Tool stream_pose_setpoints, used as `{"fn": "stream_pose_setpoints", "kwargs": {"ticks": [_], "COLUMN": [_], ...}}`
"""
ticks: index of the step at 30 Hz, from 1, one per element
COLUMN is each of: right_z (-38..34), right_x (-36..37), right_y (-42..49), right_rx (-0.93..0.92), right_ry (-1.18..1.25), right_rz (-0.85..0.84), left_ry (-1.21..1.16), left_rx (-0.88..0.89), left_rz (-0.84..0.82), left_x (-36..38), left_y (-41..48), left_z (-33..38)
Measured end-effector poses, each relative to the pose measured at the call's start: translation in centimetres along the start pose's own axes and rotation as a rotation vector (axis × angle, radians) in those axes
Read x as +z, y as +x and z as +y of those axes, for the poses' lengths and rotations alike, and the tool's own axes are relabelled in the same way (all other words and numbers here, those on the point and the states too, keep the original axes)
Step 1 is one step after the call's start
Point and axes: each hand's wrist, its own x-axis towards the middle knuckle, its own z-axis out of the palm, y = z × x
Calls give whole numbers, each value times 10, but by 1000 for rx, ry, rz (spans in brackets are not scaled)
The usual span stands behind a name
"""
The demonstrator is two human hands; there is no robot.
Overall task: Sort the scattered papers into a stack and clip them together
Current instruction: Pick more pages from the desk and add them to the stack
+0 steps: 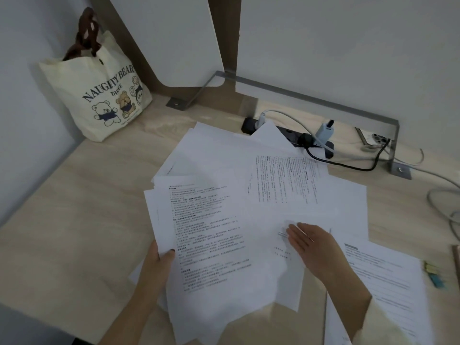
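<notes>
Several white printed papers (224,170) lie fanned and overlapping across the middle of the wooden desk (74,207). My left hand (155,265) grips the lower left edge of a loose bundle of sheets (209,245), thumb on top. My right hand (316,247) lies flat, fingers together and pointing left, on the papers to the right of that bundle. One more printed sheet (383,282) rests at the lower right, partly under my right forearm. Small coloured clips (434,273), yellow and blue, sit at the desk's right edge.
A cream tote bag (99,95) with bear drawings leans in the back left corner. A black power strip (293,136) with plugs and cables runs along the back, partly under the papers. A phone (373,140) lies behind a metal bracket (393,145). Grey cables (445,207) loop at the right.
</notes>
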Motion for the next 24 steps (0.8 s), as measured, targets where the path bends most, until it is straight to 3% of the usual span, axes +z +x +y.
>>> {"fn": "stream_pose_setpoints", "kwargs": {"ticks": [7, 14, 18, 24], "right_z": [15, 27, 31, 36], "right_x": [33, 32, 29, 29], "right_y": [25, 29, 24, 23], "right_rx": [13, -235, -338, -336], "right_ry": [-429, -861, -959, -1041], "right_rz": [93, 162, 153, 93], "left_ry": [-12, -27, -34, -7], "left_rx": [-18, -31, -22, -12], "left_rz": [-8, 3, 1, 8], "left_x": [-4, -2, -2, -2], "left_y": [3, 5, 4, 4], "left_z": [-7, -9, -9, -10]}}
